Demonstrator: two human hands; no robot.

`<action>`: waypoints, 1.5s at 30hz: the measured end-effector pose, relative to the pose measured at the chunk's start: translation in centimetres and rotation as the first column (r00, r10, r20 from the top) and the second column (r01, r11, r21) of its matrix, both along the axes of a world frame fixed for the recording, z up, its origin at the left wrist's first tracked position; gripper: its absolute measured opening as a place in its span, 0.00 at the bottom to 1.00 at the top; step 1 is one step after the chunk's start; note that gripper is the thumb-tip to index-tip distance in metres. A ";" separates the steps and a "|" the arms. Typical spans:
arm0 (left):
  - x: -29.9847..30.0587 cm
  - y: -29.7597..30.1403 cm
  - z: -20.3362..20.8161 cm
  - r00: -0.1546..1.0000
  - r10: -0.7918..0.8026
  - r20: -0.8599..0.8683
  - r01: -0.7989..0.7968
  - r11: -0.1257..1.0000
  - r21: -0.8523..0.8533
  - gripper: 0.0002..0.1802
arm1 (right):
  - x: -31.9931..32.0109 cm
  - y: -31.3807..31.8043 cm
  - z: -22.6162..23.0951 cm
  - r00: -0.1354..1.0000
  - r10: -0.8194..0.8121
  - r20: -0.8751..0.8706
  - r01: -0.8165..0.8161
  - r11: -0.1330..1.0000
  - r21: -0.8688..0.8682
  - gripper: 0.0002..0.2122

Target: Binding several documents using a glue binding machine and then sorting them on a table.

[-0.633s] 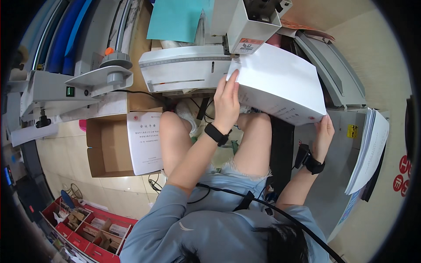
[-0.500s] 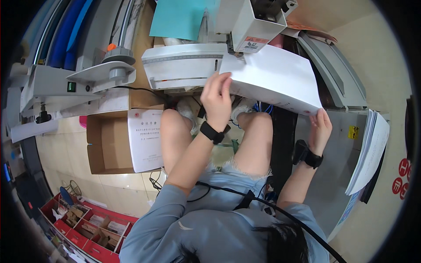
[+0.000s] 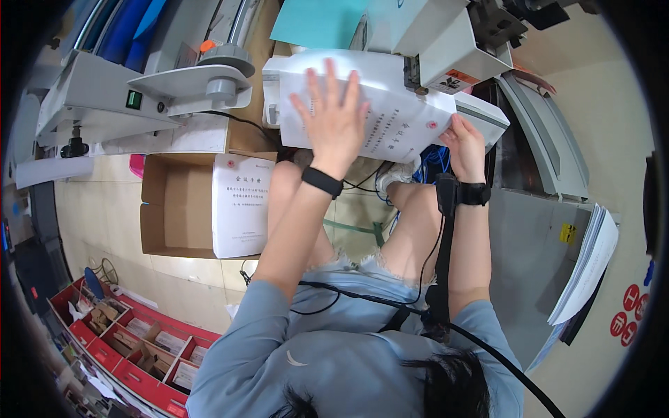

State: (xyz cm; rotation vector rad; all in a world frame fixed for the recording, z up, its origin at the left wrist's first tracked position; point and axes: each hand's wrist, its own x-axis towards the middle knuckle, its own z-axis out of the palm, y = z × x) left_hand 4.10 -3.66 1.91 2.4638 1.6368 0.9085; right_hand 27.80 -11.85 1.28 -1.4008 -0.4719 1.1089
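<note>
One printed paper stack (image 3: 394, 129) partly beneath overhanging machine head (image 3: 456, 56); left hand (image 3: 336, 129) over it, grip spread apart; right hand (image 3: 465, 146) at its corner, clamped or not, cannot tell. Nearby: cardboard box (image 3: 178, 233), teal sheet (image 3: 320, 21), red organizer (image 3: 108, 354).

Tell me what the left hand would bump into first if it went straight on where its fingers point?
The left hand is over the white printed paper; past that paper's far edge, it would probably meet the turquoise sheet first, though heights are hard to judge here.

Wht machine bed (image 3: 482, 115), printed ppr (image 3: 391, 106) atop
</note>
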 end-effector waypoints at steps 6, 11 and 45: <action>1.3 0.7 -1.7 0.993 -0.120 0.008 0.120 0.993 -0.001 0.33 | -0.4 2.8 0.4 0.933 0.027 0.360 0.012 0.994 -0.106 0.13; 1.1 1.4 -2.4 0.991 -0.131 -0.002 0.131 0.991 0.040 0.32 | 1.2 3.8 0.3 0.621 0.198 0.758 -0.039 0.974 -0.222 0.13; 1.5 1.6 -1.7 0.972 -0.106 -0.212 0.131 0.986 0.107 0.26 | 0.5 5.7 3.5 -0.048 0.376 0.925 -0.204 0.903 -0.378 0.20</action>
